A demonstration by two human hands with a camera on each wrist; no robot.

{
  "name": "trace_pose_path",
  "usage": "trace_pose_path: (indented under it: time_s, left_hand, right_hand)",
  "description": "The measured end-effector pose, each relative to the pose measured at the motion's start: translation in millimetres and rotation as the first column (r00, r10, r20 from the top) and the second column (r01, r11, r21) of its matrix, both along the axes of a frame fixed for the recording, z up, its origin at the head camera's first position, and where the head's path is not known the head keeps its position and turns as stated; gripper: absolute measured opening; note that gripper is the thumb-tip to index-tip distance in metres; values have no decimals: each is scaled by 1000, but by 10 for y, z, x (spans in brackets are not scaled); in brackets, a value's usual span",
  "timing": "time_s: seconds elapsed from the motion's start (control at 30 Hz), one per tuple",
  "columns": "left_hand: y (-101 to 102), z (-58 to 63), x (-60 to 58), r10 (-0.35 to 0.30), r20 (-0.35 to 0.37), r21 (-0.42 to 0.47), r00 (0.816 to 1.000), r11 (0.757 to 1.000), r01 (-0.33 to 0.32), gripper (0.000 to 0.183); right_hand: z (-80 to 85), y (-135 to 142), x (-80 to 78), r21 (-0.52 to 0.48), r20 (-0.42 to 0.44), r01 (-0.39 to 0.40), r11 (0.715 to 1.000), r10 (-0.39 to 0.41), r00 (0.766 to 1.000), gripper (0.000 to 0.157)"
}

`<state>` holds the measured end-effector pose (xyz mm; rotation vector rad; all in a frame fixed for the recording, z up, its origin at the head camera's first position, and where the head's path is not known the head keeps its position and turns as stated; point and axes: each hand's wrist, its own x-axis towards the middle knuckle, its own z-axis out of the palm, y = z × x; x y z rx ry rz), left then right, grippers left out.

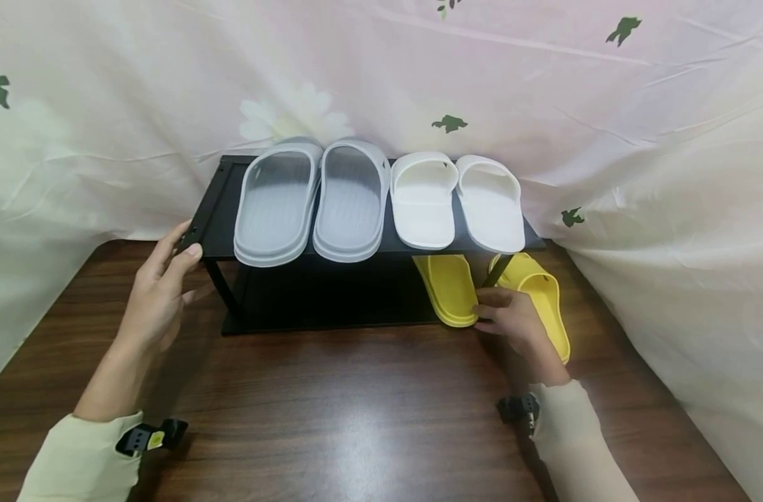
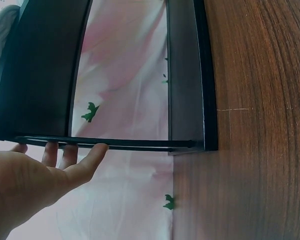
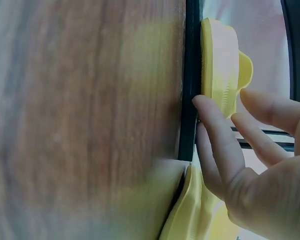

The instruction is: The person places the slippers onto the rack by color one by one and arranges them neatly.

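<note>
A black two-tier shoe rack (image 1: 214, 233) stands on the wooden floor. My left hand (image 1: 158, 282) is at its left end, thumb at the front top corner; in the left wrist view the fingers lie fairly straight against the side bar (image 2: 140, 144). At the lower right, my right hand (image 1: 509, 317) touches the heel end of a yellow slipper (image 1: 453, 293) on the bottom shelf, fingertips (image 3: 205, 104) extended along its edge. Another yellow slipper (image 1: 547, 300) lies beyond that hand, outside the rack's right leg. Part of the yellow pair is hidden under the top shelf.
On the top shelf sit a pair of grey clogs (image 1: 350, 202) and a pair of white slippers (image 1: 490, 206), toes to the back. A pale printed cloth (image 1: 381, 77) hangs behind and to both sides. Brown wooden floor (image 1: 331, 404) extends in front.
</note>
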<state>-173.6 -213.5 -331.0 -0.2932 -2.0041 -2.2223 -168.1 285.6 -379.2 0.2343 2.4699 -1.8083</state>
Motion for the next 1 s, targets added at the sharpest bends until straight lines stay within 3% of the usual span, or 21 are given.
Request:
trace_pose_path:
  time_s: [0.23,0.5,0.8,1.0]
  left_hand:
    - [-2,-2,6,6,2,7,1000,1000,-6,54]
    - [2,2,7,2,0,6,1000,1000,-2,54]
    - [-4,-3,1,9,2,8,1000,1000,-9,54]
    - [-3,-8,-4,6,5,-1,1000,1000,-6,54]
  right_hand:
    - [65,3,51,160,-38,-10,987,16,999,44]
    - [188,18,171,446,-158,7,895,71,985,41]
    - [248,158,226,688,-282,114,716,120,952,42]
    - [212,230,230,803,-232,136,581,94,968,52]
